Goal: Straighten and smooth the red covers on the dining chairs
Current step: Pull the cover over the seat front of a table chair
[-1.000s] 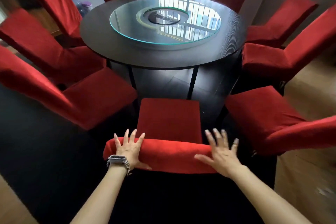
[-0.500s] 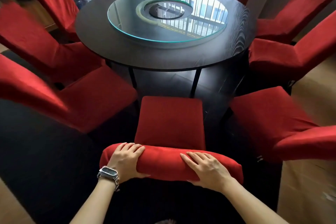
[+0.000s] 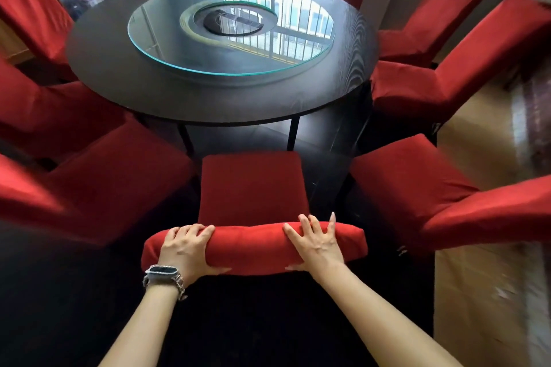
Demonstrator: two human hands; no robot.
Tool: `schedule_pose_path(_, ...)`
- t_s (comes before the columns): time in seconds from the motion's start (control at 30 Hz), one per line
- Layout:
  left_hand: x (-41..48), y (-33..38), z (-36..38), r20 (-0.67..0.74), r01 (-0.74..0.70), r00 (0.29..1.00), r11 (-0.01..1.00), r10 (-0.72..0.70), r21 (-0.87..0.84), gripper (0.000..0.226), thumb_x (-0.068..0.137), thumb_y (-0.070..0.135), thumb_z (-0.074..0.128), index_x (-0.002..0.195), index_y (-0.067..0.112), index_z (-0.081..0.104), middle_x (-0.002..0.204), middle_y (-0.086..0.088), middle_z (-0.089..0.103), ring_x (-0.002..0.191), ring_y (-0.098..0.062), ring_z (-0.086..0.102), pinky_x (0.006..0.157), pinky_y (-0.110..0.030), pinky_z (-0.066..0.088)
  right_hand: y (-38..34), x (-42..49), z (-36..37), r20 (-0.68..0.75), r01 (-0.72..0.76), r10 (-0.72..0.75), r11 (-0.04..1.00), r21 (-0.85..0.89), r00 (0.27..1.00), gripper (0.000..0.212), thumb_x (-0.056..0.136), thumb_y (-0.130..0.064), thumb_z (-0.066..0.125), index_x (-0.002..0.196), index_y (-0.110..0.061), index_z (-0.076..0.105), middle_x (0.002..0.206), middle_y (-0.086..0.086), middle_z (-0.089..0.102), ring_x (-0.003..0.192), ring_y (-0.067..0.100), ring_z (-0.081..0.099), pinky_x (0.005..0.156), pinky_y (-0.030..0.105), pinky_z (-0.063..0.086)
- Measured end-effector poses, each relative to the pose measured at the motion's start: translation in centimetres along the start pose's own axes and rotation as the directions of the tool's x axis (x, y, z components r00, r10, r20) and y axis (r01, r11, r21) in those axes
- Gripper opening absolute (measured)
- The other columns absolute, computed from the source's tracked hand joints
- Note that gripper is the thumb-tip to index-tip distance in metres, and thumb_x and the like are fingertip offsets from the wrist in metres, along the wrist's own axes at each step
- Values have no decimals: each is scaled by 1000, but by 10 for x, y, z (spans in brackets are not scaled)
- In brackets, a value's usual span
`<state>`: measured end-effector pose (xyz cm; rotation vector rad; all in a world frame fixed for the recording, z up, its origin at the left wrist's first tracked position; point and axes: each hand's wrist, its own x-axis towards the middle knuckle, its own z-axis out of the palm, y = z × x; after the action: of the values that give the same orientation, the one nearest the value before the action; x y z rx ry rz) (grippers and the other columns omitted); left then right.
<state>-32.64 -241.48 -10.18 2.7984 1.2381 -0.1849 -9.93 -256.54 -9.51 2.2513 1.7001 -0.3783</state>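
The nearest chair's red cover [image 3: 253, 244] wraps its backrest top right in front of me, and the covered seat [image 3: 253, 185] points toward the table. My left hand [image 3: 186, 247], with a watch on the wrist, grips the left part of the backrest top, fingers curled over the far edge and thumb under the near side. My right hand [image 3: 317, 244] lies on the right part, fingers spread and nearly straight across the cover, thumb on the near side.
A round dark table [image 3: 119, 92] with a glass turntable [image 3: 232, 30] stands ahead. Several red-covered chairs ring it, the closest at my left [image 3: 98, 188] and right [image 3: 417, 185]. Dark rug lies underfoot and wood floor [image 3: 477, 292] at the right.
Both hands came down onto the backrest top, then slid outward. The left hand's fingers now curl over the far edge. The right hand has spread further right. My view moved closer.
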Motion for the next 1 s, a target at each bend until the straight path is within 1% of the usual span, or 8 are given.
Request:
schedule_pose_path(0.17, 18, 3, -12, 291, 94, 950, 992, -116, 88, 116, 51, 88, 58, 146, 31, 23, 148, 3, 33, 138, -17, 28, 115, -53, 11, -10, 8, -13, 167, -150, 124, 977, 154, 978, 97, 83, -55, 63, 152, -28, 0, 158, 15, -5, 146, 34, -10, 104, 71, -9)
schedule_pose_path(0.27, 32, 16, -22, 480, 56, 872, 994, -96, 97, 118, 61, 77, 65, 151, 23, 11, 152, -5, 25, 142, -25, 21, 115, -55, 13, 0, -1, -18, 193, -127, 76, 954, 273, 978, 90, 87, -52, 59, 153, -30, 1, 159, 13, -4, 146, 29, -12, 109, 63, -14)
schedule_pose_path(0.37, 55, 51, -45, 581, -16, 810, 994, 78, -112, 109, 72, 69, 64, 152, 19, 11, 152, -8, 29, 139, -25, 31, 113, -34, 28, 20, -21, -16, 114, -96, 61, 936, 338, 992, 82, 90, -55, 52, 153, -33, 3, 160, 9, -1, 147, 25, -12, 114, 52, -13)
schedule_pose_path(0.57, 76, 153, -83, 397, -204, 843, 899, 362, -386, 75, 91, 50, 54, 150, 16, 24, 148, -10, 40, 134, -24, 40, 105, -27, 33, 82, -68, 2, 30, -268, 278, 884, 382, 960, 69, 95, -57, 39, 153, -32, 10, 160, 4, 3, 147, 20, -9, 115, 55, -6)
schedule_pose_path(0.73, 90, 227, -88, 388, -269, 818, 879, 424, -393, 71, 92, 49, 53, 149, 16, 27, 145, -12, 43, 130, -25, 45, 103, -29, 38, 155, -114, 22, 100, -456, 454, 805, 380, 885, 63, 99, -48, 37, 152, -25, 14, 160, 5, 3, 147, 20, -8, 117, 51, -2)
schedule_pose_path(0.83, 93, 268, -83, 357, -279, 831, 875, 426, -396, 62, 92, 45, 55, 144, 16, 36, 136, -10, 52, 122, -24, 53, 98, -29, 42, 198, -141, 33, 110, -487, 489, 770, 412, 865, 47, 100, -38, 42, 144, -23, 36, 157, 4, 16, 147, 20, 2, 119, 46, 4)
schedule_pose_path(0.97, 91, 325, -80, 276, -269, 872, 867, 404, -419, 4, 88, 31, 59, 90, 28, 60, 91, 2, 70, 77, -18, 68, 76, -32, 56, 250, -181, 42, 97, -479, 491, 754, 450, 865, 27, 98, -25, 44, 119, -18, 60, 132, -2, 50, 125, 16, 44, 103, 30, 35)
schedule_pose_path(1.0, 90, 342, -80, 261, -266, 882, 872, 392, -411, 11, 87, 29, 58, 76, 29, 56, 81, 5, 69, 69, -17, 68, 71, -32, 57, 262, -191, 45, 108, -485, 493, 751, 448, 863, 25, 97, -24, 44, 115, -17, 61, 127, -1, 53, 119, 17, 48, 99, 30, 39)
